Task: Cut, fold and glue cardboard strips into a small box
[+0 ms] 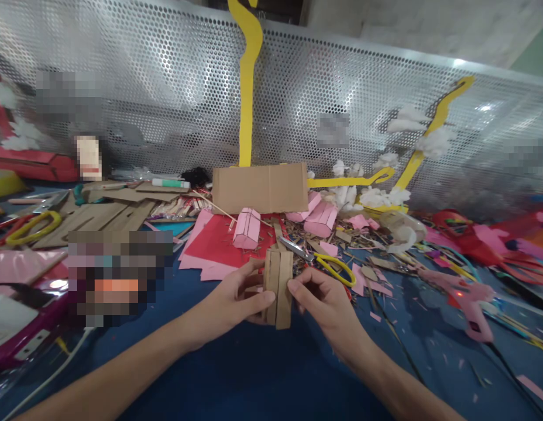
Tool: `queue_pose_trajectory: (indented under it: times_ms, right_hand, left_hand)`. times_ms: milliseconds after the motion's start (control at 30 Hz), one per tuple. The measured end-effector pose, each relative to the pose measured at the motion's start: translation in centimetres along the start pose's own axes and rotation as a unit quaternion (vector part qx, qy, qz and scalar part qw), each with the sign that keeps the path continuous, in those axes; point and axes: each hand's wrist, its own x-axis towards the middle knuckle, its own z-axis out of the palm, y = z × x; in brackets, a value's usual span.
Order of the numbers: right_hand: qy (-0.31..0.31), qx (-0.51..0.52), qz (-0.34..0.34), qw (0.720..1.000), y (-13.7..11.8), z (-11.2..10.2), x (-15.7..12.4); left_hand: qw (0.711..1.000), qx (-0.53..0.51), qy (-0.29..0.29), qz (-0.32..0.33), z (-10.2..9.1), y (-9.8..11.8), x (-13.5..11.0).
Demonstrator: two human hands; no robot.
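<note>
Between both hands is a small cardboard piece [278, 289] with strips running lengthwise, raised above the blue table. My left hand [243, 295] grips its left side, thumb on the front face and fingers curled behind. From the right, my right hand [318, 292] pinches the edge of the same piece between thumb and fingers. Just beyond lie yellow-handled scissors [335, 266], blades pointing away to the left. A pink paper-covered block [247, 229] rests on red and pink sheets [210, 242] behind the hands.
A pink glue gun [462, 295] with a lit red light lies at right, its cable trailing toward me. Cardboard scraps [100, 216] and another pair of yellow-handled scissors [34, 227] are at left. A cardboard box [259, 188] stands before a perforated metal panel [188, 88].
</note>
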Motion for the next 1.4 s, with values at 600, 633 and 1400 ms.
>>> queue_pose_trajectory:
  times_ms: [600,633,1400]
  right_hand:
    - [-0.013,-0.022,-0.031,0.999,0.15,-0.15,0.01]
    - [-0.013,-0.023,-0.031,0.999,0.16,-0.16,0.02]
    - [-0.033,-0.024,-0.030,0.999,0.48,-0.29,0.07]
  left_hand:
    - [1.000,0.013,0.006,-0.007,-0.09,-0.06,-0.11]
    - [1.000,0.012,0.006,-0.006,-0.11,-0.10,-0.11]
    - [1.000,0.020,0.012,-0.014,0.02,0.09,-0.16]
